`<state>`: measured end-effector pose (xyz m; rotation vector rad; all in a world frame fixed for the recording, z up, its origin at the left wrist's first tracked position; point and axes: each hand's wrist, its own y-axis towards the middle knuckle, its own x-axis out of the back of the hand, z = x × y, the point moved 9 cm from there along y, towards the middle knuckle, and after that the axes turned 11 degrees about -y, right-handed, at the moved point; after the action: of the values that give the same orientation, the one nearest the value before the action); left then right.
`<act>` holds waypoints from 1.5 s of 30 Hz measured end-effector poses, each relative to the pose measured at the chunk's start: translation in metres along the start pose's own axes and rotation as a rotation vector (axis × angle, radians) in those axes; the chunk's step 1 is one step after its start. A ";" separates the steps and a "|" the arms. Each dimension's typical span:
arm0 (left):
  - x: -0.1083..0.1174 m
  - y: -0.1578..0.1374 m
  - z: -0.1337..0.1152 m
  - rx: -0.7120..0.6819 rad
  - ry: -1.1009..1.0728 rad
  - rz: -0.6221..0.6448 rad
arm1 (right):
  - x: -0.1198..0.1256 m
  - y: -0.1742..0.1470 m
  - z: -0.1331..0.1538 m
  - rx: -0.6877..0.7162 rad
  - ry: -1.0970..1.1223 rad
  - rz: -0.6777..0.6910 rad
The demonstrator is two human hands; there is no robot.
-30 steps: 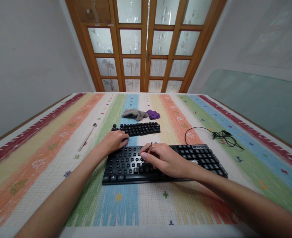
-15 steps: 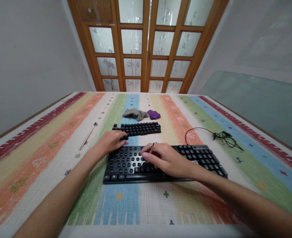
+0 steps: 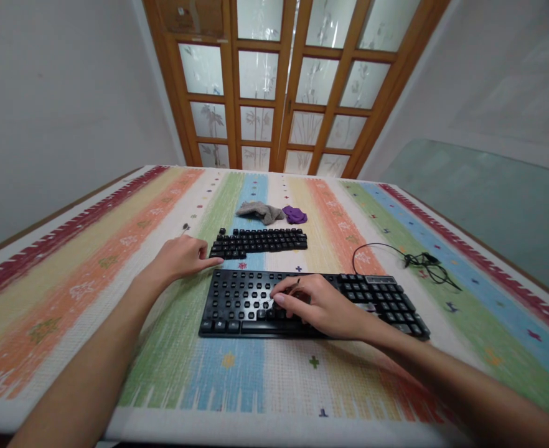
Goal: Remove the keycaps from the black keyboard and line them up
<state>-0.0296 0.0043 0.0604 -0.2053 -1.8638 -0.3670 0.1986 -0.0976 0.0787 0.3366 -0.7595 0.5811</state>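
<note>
A black keyboard (image 3: pixel 251 331) lies on the cloth; its left and middle keys are bare stems, while the bottom row and right side still carry caps. Over its middle is my right hand (image 3: pixel 321 305), thumb and forefinger pinched on a thin, wiry tool (image 3: pixel 295 286) that looks like a keycap puller, mostly hidden by the fingers. Beyond the keyboard, loose black keycaps (image 3: pixel 265 239) are laid out in rows. My left hand (image 3: pixel 183 256) rests at their near left corner, thumb stretched out beside the last caps, other fingers curled, nothing visible in it.
A grey cloth (image 3: pixel 260 212) and a purple cloth (image 3: pixel 295 215) lie behind the keycaps. The keyboard's bundled cable (image 3: pixel 426 261) is at the right. A thin stick's dark tip (image 3: pixel 185 227) shows past my left hand. A striped tablecloth (image 3: pixel 162 367) covers the table.
My left hand has drawn back left from above the loose keycaps to their corner. My right hand stays over the keyboard's middle. The view has shifted slightly.
</note>
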 end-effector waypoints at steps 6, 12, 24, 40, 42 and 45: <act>0.001 -0.001 -0.004 0.028 -0.008 0.026 | -0.012 -0.001 -0.008 -0.086 0.125 -0.042; -0.008 -0.004 -0.012 0.071 0.034 0.190 | -0.010 -0.001 0.011 0.013 -0.048 -0.070; -0.025 -0.011 -0.044 -0.059 -0.062 0.340 | -0.016 0.006 -0.011 -0.108 0.200 -0.112; -0.034 -0.025 -0.045 0.101 -0.053 0.461 | -0.030 -0.010 -0.016 -0.144 0.370 -0.190; -0.034 -0.026 -0.043 0.121 -0.060 0.455 | -0.033 -0.013 -0.017 -0.170 0.388 -0.185; -0.035 -0.027 -0.038 0.156 -0.054 0.432 | -0.030 -0.018 -0.010 -0.125 0.263 -0.187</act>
<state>0.0067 -0.0328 0.0344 -0.5038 -1.8320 0.0816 0.1971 -0.1181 0.0488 0.2078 -0.5018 0.3898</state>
